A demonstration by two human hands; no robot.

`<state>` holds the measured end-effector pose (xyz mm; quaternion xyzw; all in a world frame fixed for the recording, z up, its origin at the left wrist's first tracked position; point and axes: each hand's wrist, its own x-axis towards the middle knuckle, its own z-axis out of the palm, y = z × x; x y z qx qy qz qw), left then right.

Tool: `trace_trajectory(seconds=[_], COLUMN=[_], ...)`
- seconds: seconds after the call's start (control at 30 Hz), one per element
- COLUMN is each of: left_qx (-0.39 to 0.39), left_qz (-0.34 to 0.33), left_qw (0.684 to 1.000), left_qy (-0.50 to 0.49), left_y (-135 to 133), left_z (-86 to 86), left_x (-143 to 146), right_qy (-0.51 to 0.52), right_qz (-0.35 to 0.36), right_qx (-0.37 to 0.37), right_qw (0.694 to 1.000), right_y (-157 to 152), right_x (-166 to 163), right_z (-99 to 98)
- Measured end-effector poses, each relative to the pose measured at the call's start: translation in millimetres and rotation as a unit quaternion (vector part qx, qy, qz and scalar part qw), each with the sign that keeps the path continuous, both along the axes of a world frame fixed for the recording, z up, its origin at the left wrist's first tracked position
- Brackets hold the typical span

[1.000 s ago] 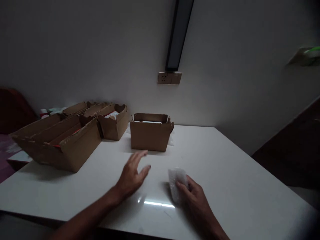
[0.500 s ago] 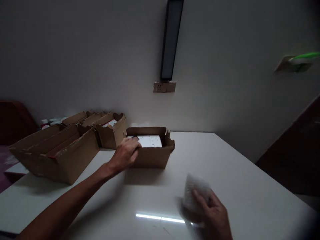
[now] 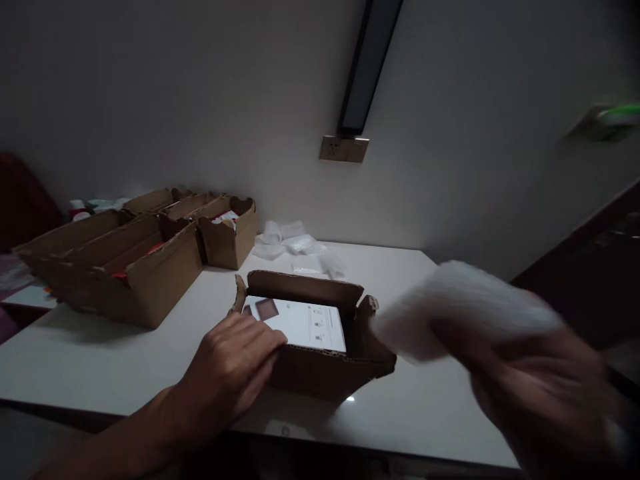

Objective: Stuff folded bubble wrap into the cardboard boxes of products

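My left hand (image 3: pixel 235 363) is closed over the near left rim of an open cardboard box (image 3: pixel 320 377), its thumb along the edge. Inside that box lies a white printed carton (image 3: pixel 295 327) with a brown square and small drawings on top. To the right, my right hand (image 3: pixel 535 380) holds up a whitish translucent piece of bubble wrap (image 3: pixel 465 310), smeared by motion. It hangs beside the box's right end, above the table.
Several open cardboard boxes (image 3: pixel 165 287) stand at the left, some with red things inside. Crumpled bubble wrap pieces (image 3: pixel 300 247) lie at the back of the white table (image 3: pixel 400 267), near the wall. A socket plate (image 3: pixel 344 149) is on the wall.
The box has come toward me with my left hand on its rim. My right hand has lifted the bubble wrap up and to the right. Loose wrap behind the box now shows.
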<state>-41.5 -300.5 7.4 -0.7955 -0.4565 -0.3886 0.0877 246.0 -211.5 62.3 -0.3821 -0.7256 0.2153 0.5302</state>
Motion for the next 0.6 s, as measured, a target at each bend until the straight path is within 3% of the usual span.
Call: trace_trajectory(seconds=[0.17,0.27,0.43,0.6], left_qx=[-0.124,-0.187,-0.270,-0.379], left_qz=[0.008,-0.044,-0.112,-0.158], left_qw=[0.975,0.941,0.892,0.867], left_qy=[-0.184,-0.280,-0.344,-0.282], left_y=[14,30,50,58], left_z=[34.7,49.8,55.2,59.9], left_x=[4,11,14,13], right_qy=[0.062,0.091,0.053,-0.065], right_qz=[0.120,0.180,0.265,0.293], right_qx=[-0.033,-0.101,-0.178,-0.202], right_qw=[0.990,0.974,0.946,0.932], right_y=[14,19,21,25], right_x=[-70,-89,-71,-59], right_z=[17.6,16.0,24.3,34.7])
